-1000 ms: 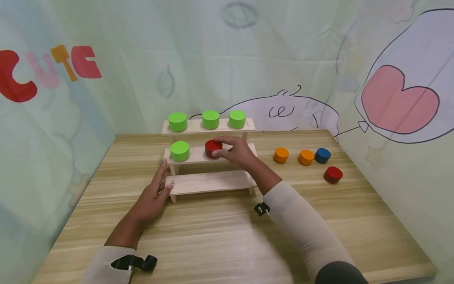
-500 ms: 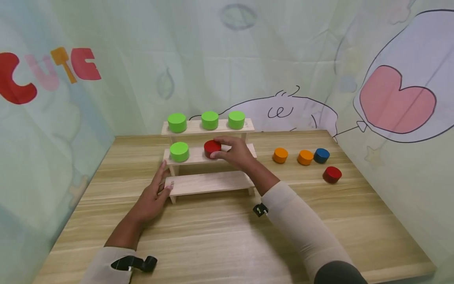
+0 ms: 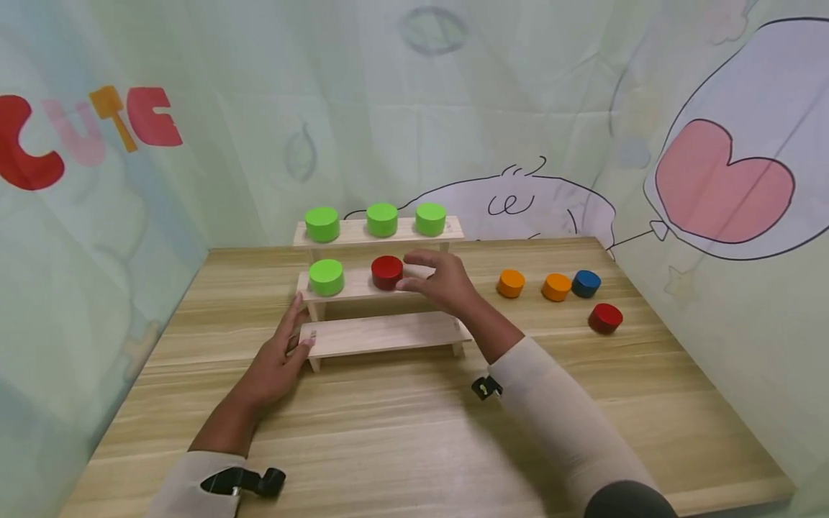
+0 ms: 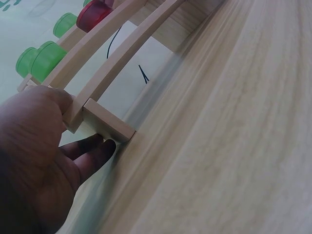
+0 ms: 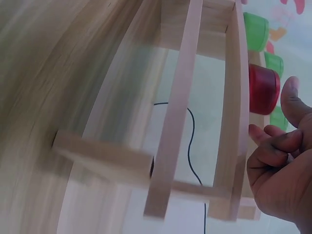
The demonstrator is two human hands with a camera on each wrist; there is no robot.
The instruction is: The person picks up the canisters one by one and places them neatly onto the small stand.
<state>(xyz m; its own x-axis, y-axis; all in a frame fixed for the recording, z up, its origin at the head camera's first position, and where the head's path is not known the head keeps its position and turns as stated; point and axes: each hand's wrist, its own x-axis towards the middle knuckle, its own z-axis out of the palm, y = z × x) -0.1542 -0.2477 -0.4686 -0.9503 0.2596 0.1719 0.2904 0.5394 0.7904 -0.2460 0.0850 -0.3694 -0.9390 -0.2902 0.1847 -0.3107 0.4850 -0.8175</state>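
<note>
A three-step wooden stand [image 3: 382,334] bears several round blocks. Green ones sit along its top step, and another green block [image 3: 327,278] is at the left of the middle step. Beside that one stands a red block [image 3: 387,273]. My right hand [image 3: 443,284] is just right of the red block, thumb and fingers parted, with a small gap between them in the right wrist view. My left hand [image 3: 275,367] holds the stand's left end, thumb on the bottom step [image 4: 63,100] and fingers beside the end leg [image 4: 109,119].
Right of the stand, two orange blocks [image 3: 511,283], a blue block [image 3: 586,283] and another red block [image 3: 605,318] lie on the wood-grain table [image 3: 388,439]. A printed curtain [image 3: 259,129] hangs behind and along both sides.
My right hand has let go of the red block on the middle step and moved slightly right. The block stays there; my left hand has kept its place.
</note>
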